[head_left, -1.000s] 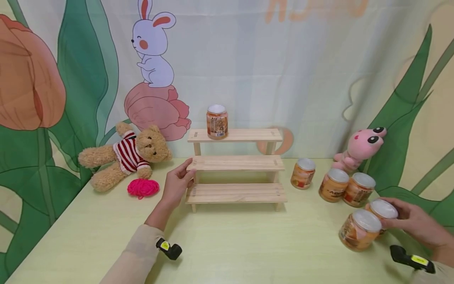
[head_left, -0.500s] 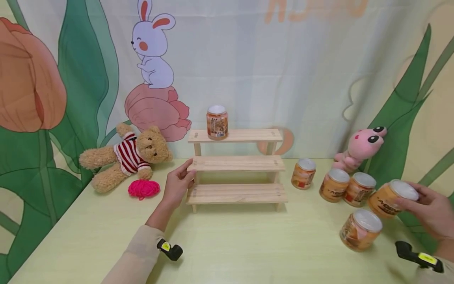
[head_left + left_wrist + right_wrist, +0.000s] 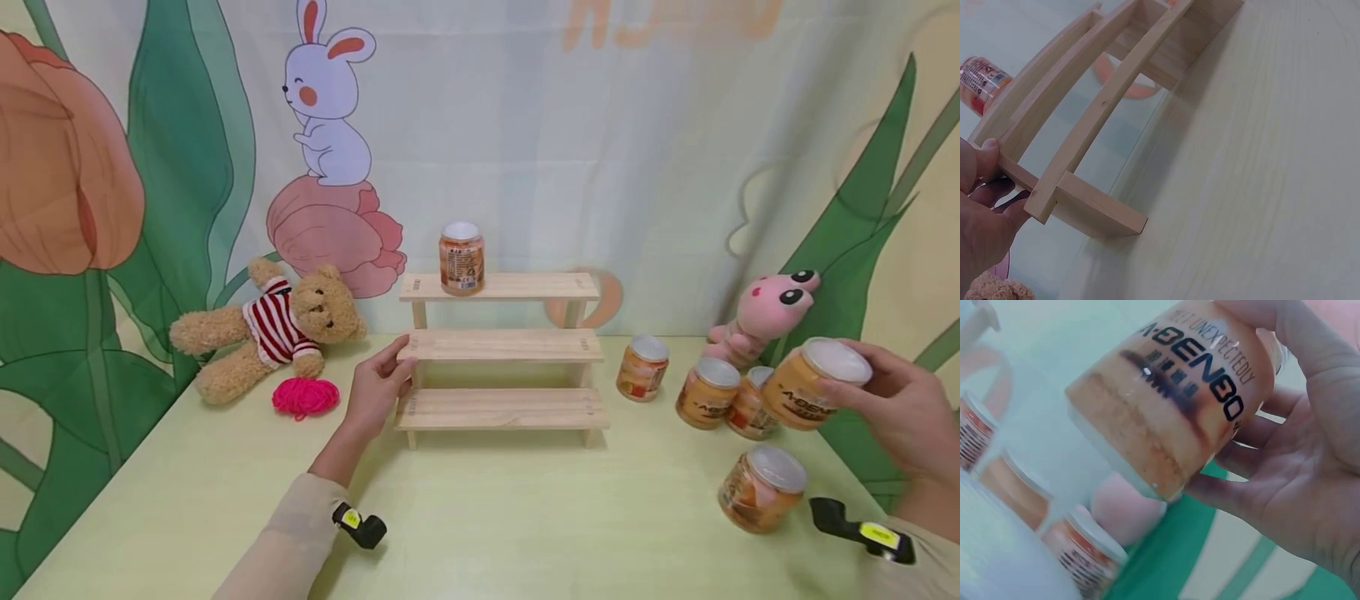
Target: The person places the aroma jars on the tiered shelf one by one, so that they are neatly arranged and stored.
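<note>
My right hand (image 3: 903, 408) grips a jar (image 3: 806, 387) with an orange-brown label and a pale lid, raised off the table. In the right wrist view, thumb and fingers wrap the jar (image 3: 1172, 394) near its lid end. My left hand (image 3: 371, 390) holds the left end of the three-tier wooden shelf (image 3: 502, 344) at its middle step. The left wrist view has the thumb over the shelf (image 3: 1097, 106) and the other fingers partly hidden below. One jar (image 3: 462, 260) stands on the top step, toward the left.
Right of the shelf stand a jar (image 3: 642, 368), another jar (image 3: 707, 393) and a partly hidden jar (image 3: 750, 408). A nearer jar (image 3: 763, 490) sits below the raised one. A pink plush toy (image 3: 765, 312) is behind them. Left lie a teddy bear (image 3: 277, 325) and pink yarn (image 3: 305, 397).
My right hand has lifted the jar from beside the nearest jar, up and away toward the back. My left hand has stayed on the shelf.
</note>
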`<control>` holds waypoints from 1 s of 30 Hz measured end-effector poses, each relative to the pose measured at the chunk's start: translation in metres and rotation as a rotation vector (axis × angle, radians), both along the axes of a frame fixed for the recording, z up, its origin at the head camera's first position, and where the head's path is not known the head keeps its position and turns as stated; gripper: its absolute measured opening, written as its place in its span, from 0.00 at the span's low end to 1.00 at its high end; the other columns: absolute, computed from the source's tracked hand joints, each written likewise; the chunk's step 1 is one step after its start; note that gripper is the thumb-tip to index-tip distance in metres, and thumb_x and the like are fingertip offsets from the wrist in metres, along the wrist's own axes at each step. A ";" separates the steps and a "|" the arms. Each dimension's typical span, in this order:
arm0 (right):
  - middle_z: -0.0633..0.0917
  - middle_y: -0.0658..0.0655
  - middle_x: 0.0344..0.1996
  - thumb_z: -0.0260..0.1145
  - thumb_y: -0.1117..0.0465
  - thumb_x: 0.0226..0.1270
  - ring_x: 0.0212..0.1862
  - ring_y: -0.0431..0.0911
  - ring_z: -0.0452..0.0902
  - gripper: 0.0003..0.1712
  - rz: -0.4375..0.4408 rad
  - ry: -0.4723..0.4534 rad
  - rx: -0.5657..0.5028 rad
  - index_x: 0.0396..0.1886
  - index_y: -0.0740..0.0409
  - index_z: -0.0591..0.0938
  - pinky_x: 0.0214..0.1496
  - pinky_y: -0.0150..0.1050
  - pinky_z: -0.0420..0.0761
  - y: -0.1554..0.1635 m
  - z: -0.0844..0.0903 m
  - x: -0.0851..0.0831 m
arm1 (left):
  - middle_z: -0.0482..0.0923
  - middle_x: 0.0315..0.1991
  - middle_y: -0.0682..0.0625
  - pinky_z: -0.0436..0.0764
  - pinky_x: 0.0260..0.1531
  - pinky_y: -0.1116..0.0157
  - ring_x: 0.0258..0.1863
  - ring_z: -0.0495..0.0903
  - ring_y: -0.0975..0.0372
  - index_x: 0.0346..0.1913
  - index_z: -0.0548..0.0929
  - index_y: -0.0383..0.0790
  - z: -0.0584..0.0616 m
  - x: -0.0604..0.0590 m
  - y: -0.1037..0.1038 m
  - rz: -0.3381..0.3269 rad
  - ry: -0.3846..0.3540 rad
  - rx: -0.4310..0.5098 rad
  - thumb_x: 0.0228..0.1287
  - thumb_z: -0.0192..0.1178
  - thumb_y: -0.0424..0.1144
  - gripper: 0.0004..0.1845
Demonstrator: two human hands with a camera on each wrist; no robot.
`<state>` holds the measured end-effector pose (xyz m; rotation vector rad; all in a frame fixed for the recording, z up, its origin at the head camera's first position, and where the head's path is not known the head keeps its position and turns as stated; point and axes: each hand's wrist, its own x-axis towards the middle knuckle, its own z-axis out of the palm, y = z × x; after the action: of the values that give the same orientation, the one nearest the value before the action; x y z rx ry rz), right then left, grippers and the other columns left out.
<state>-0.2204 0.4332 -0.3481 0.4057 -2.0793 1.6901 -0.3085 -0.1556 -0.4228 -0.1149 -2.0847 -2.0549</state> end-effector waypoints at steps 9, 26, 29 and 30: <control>0.81 0.40 0.43 0.67 0.77 0.63 0.41 0.33 0.77 0.28 -0.026 -0.018 0.293 0.58 0.47 0.79 0.41 0.23 0.77 -0.036 0.013 -0.009 | 0.81 0.48 0.34 0.79 0.34 0.71 0.36 0.77 0.62 0.71 0.73 0.40 -0.003 0.000 0.000 0.010 0.000 -0.019 0.72 0.60 0.33 0.26; 0.80 0.51 0.46 0.71 0.72 0.63 0.42 0.42 0.80 0.24 0.141 -0.007 0.368 0.58 0.70 0.76 0.38 0.33 0.82 -0.107 0.019 -0.025 | 0.72 0.63 0.39 0.80 0.35 0.72 0.49 0.78 0.57 0.66 0.74 0.34 0.000 0.003 0.010 0.062 0.082 -0.073 0.73 0.60 0.33 0.21; 0.76 0.55 0.47 0.71 0.72 0.63 0.43 0.43 0.79 0.25 0.150 -0.014 0.376 0.59 0.70 0.76 0.39 0.32 0.82 -0.113 0.017 -0.026 | 0.69 0.63 0.39 0.80 0.44 0.70 0.55 0.76 0.52 0.66 0.72 0.32 -0.001 0.004 0.014 0.093 0.091 -0.071 0.71 0.61 0.31 0.23; 0.75 0.56 0.48 0.71 0.72 0.62 0.43 0.43 0.79 0.25 0.151 -0.012 0.380 0.59 0.70 0.76 0.40 0.32 0.82 -0.115 0.017 -0.027 | 0.68 0.64 0.39 0.79 0.48 0.69 0.57 0.75 0.52 0.67 0.71 0.32 -0.001 0.004 0.016 0.096 0.089 -0.059 0.71 0.61 0.31 0.24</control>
<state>-0.2471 0.3186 -0.3310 0.6862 -2.4350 1.3701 -0.3047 -0.1396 -0.4240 -0.1107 -2.0560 -1.8989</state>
